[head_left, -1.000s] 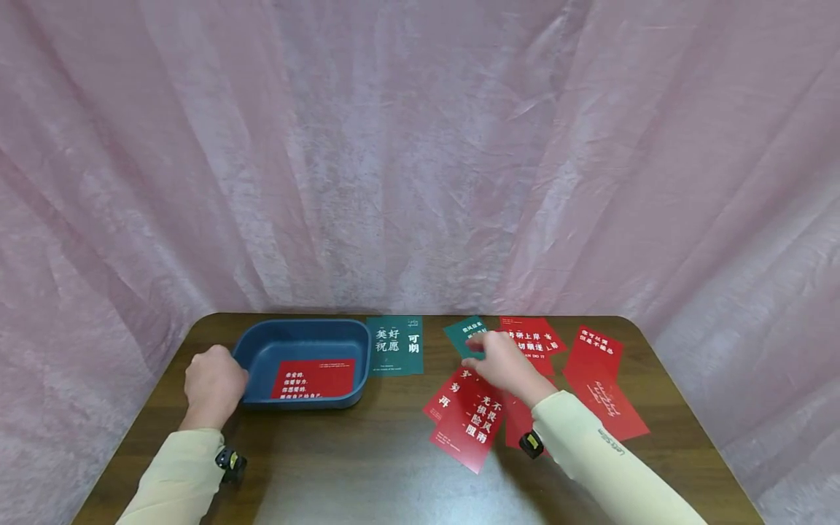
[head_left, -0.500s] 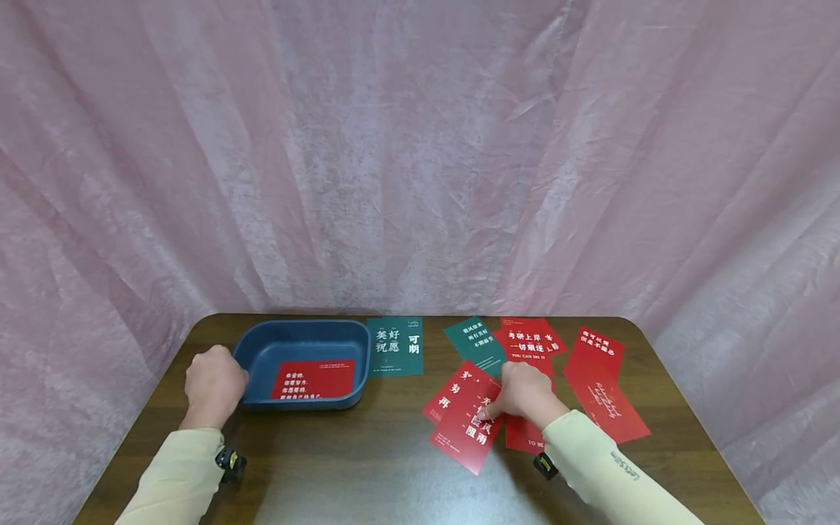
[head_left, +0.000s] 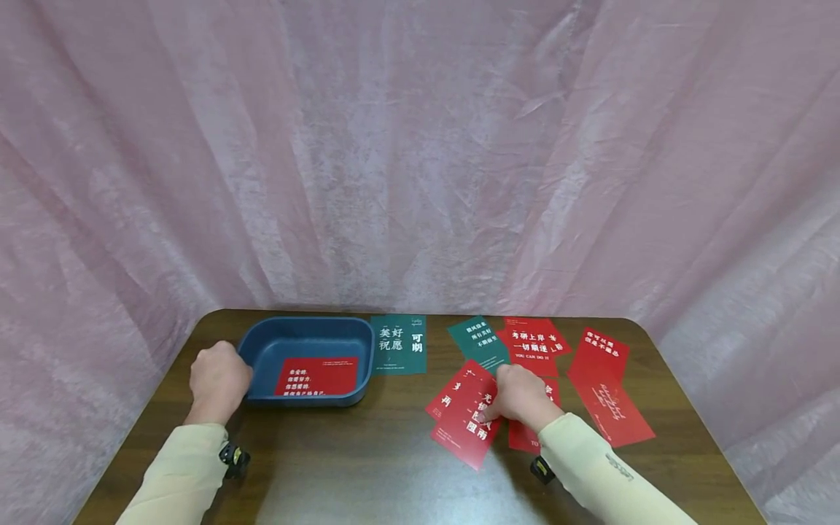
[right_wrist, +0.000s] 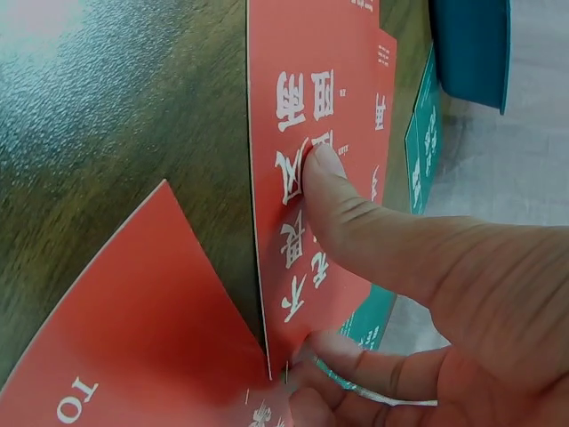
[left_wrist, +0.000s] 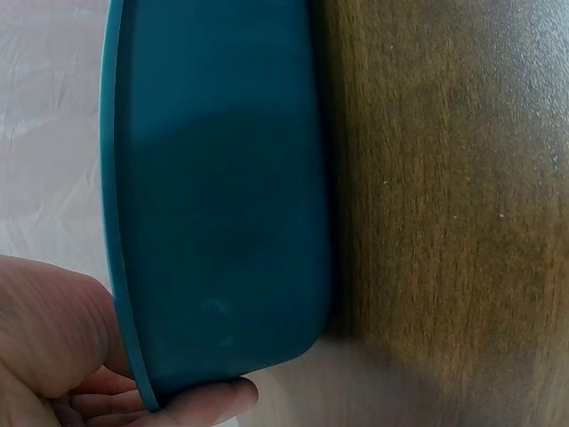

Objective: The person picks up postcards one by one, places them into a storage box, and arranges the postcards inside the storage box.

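My left hand (head_left: 219, 380) grips the left end of a blue plastic tray (head_left: 315, 400); in the left wrist view its thumb and curled fingers hold the rim at the corner. One red card (head_left: 337, 373) with white Chinese characters lies inside the tray. On the right, my right hand (head_left: 525, 397) pinches a red card (head_left: 456, 434) printed in white. The right wrist view shows the thumb (right_wrist: 324, 169) flat on that card's face and the fingers curled at its far end, tips partly hidden. Another red card (head_left: 446, 397) pokes out from beneath it.
A green card area (head_left: 398, 361) touches the tray's right side. Another green card (head_left: 482, 339) lies behind my right hand. Red cards (head_left: 531, 346) overlap at the back, one (head_left: 525, 435) sits under my right wrist, and more red cards (head_left: 620, 412) lie farther right. A pink curtain (head_left: 420, 182) hangs behind the table.
My right hand has come down from above the green card toward me, and its thumb now lies on the front red card. The left hand keeps its hold on the tray.
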The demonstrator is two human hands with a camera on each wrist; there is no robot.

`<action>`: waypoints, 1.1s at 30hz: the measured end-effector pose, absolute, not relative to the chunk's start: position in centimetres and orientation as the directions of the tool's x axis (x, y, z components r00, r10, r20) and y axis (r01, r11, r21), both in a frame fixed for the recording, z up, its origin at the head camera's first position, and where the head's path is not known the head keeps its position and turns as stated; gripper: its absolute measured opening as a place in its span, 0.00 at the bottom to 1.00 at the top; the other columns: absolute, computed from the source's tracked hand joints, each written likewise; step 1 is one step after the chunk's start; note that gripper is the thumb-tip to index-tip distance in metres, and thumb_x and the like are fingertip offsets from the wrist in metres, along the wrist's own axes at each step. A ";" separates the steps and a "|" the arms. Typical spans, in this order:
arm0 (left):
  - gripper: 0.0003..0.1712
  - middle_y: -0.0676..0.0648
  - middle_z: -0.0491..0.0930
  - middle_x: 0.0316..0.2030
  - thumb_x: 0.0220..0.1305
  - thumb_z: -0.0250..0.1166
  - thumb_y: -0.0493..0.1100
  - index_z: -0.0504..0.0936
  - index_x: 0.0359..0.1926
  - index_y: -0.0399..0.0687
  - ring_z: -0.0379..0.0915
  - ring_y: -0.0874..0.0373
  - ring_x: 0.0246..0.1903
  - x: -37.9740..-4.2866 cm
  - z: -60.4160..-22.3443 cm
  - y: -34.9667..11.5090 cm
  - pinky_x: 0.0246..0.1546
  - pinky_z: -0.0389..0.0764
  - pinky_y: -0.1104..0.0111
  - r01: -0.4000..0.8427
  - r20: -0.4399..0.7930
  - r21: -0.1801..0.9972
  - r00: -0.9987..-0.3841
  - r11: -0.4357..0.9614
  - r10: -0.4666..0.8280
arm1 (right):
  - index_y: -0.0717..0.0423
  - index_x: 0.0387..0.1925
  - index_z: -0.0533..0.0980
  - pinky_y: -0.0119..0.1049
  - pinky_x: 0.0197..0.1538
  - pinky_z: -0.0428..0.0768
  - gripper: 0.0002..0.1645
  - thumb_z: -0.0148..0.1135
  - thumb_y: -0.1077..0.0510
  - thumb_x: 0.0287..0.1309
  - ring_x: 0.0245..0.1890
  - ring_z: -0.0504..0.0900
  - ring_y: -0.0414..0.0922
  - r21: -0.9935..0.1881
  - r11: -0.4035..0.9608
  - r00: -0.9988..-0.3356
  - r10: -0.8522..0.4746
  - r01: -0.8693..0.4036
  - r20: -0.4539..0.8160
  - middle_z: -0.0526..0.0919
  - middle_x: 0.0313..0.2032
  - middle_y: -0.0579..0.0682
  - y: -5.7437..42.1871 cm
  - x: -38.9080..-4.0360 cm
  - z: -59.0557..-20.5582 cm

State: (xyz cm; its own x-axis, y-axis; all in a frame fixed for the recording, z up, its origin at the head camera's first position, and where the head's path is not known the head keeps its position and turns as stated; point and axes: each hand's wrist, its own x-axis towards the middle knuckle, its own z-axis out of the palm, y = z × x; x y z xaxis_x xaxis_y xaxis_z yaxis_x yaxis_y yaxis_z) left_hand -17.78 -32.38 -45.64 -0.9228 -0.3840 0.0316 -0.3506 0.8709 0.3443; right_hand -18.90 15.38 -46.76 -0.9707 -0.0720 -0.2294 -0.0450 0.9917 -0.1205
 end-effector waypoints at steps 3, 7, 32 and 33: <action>0.16 0.31 0.72 0.22 0.50 0.60 0.40 0.74 0.30 0.25 0.70 0.41 0.20 -17.8 -45.6 -32.4 0.18 0.74 0.54 -0.354 0.026 0.342 -0.922 0.870 -0.385 | 0.52 0.28 0.71 0.43 0.27 0.71 0.37 0.77 0.35 0.18 0.27 0.70 0.44 -0.131 0.990 -0.971 -0.073 -0.044 -0.228 0.71 0.25 0.46 15.2 -19.1 -46.9; 0.17 0.32 0.72 0.22 0.50 0.60 0.40 0.74 0.30 0.25 0.70 0.41 0.20 -17.7 -45.7 -32.5 0.18 0.75 0.53 -0.354 0.018 0.345 -0.923 0.869 -0.383 | 0.52 0.26 0.70 0.42 0.27 0.71 0.36 0.77 0.35 0.19 0.27 0.70 0.43 -0.150 0.988 -0.966 -0.084 -0.048 -0.245 0.70 0.24 0.45 15.1 -19.3 -47.0; 0.18 0.32 0.72 0.23 0.52 0.61 0.40 0.73 0.33 0.23 0.70 0.44 0.20 -17.7 -45.4 -32.4 0.17 0.75 0.55 -0.376 -0.034 0.351 -0.920 0.858 -0.390 | 0.50 0.49 0.70 0.32 0.35 0.75 0.42 0.80 0.52 0.25 0.40 0.73 0.43 -0.647 0.733 -0.961 -0.277 -0.209 -0.003 0.75 0.43 0.47 14.4 -20.7 -46.5; 0.18 0.32 0.72 0.23 0.52 0.61 0.40 0.73 0.33 0.23 0.70 0.43 0.20 -17.7 -45.4 -32.4 0.18 0.75 0.55 -0.376 -0.032 0.350 -0.920 0.858 -0.390 | 0.50 0.49 0.70 0.33 0.33 0.75 0.41 0.80 0.52 0.26 0.37 0.74 0.43 -0.661 0.723 -0.961 -0.277 -0.202 -0.009 0.76 0.41 0.47 14.3 -20.7 -46.5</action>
State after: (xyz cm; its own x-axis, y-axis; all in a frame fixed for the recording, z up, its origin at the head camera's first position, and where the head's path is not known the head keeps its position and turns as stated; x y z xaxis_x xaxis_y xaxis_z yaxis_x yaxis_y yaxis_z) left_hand -17.65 -32.36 -45.41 -0.9203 -0.3900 -0.0322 -0.3758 0.8579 0.3504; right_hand -20.68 14.34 -46.50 -0.9608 -0.2773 -0.0092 -0.2023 0.7228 -0.6608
